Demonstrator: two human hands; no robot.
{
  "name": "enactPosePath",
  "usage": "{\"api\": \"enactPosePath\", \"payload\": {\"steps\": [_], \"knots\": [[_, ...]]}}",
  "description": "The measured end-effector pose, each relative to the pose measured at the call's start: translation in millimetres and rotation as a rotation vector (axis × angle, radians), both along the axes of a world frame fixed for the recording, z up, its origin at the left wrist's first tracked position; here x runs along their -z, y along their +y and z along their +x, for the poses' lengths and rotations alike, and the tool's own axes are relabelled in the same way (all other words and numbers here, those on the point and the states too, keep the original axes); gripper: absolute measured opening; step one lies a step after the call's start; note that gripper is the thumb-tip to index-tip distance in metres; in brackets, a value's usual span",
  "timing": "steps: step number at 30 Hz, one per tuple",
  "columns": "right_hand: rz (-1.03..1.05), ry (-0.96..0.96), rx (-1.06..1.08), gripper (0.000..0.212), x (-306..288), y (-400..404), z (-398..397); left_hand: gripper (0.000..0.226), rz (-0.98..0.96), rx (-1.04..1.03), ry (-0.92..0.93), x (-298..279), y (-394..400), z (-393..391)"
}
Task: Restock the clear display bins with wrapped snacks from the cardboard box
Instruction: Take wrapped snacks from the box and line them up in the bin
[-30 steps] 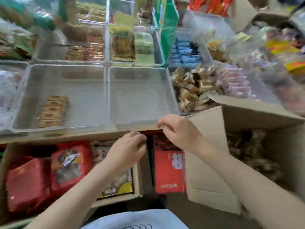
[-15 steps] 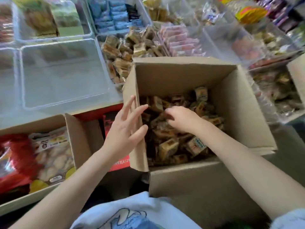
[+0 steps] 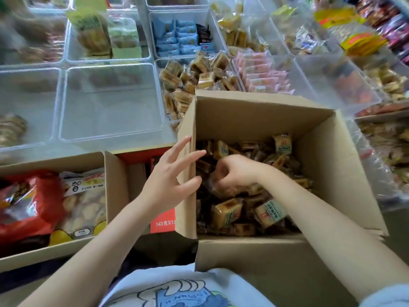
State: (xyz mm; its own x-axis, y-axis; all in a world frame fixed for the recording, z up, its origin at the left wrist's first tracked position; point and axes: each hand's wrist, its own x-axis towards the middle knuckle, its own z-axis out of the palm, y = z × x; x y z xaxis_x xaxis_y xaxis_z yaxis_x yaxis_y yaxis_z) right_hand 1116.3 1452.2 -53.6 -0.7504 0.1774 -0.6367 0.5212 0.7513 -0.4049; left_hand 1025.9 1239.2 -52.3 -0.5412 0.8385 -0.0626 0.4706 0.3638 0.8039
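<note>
An open cardboard box (image 3: 261,120) stands in front of me, holding several brown wrapped snacks (image 3: 225,214). My right hand (image 3: 234,175) is down inside it, fingers curled round wrapped snacks near the left wall. My left hand (image 3: 170,173) has straight spread fingers resting on the box's left flap. Just beyond the box a clear bin (image 3: 159,69) is partly filled with the same brown snacks (image 3: 188,85). To its left sits a clear bin (image 3: 110,100) with nothing in it.
More clear bins hold blue packets (image 3: 177,38), pink packets (image 3: 263,74) and other sweets at the back and right. A low cardboard tray (image 3: 53,253) at the left holds a red bag (image 3: 24,207) and a pale bag. A red carton (image 3: 163,220) stands between tray and box.
The view swung from the empty bins to the cardboard box. My right hand went down into the snacks and curled on them. My left hand moved onto the box's left flap.
</note>
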Motion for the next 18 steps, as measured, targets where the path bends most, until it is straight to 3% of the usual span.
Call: {"api": "enactPosePath", "payload": {"steps": [2, 4, 7, 10, 13, 15, 18], "knots": [[-0.176, 0.164, 0.249, 0.026, -23.8, 14.4, -1.8, 0.051, -0.012, 0.029, -0.018, -3.3, -2.7, -7.0], [-0.513, 0.324, 0.524, 0.028, -45.5, 19.7, -4.9, 0.059, 0.059, 0.01, -0.044, -10.9, -6.8, -17.2], [-0.874, 0.431, 0.693, 0.035, -74.0, 6.9, -19.8, 0.077, 0.249, 0.025, 0.038, -28.9, -12.0, -37.9], [-0.986, 0.383, 0.683, 0.041, -91.0, -27.8, -49.9, 0.072, 0.35, 0.044, 0.2, -46.9, -20.4, -63.8], [-0.933, 0.198, 0.646, 0.045, -98.5, -70.6, -89.4, 0.045, 0.412, -0.005, 0.287, -59.3, -47.6, -99.7], [-0.854, 0.07, 0.624, 0.048, -96.9, -99.1, -120.2, 0.029, 0.373, -0.14, 0.119, -66.6, -77.1, -127.3], [-0.702, 0.082, 0.614, 0.049, -86.8, -138.4, -167.7, 0.016, 0.298, -0.36, -0.418, -64.5, -123.4, -171.7]]}}
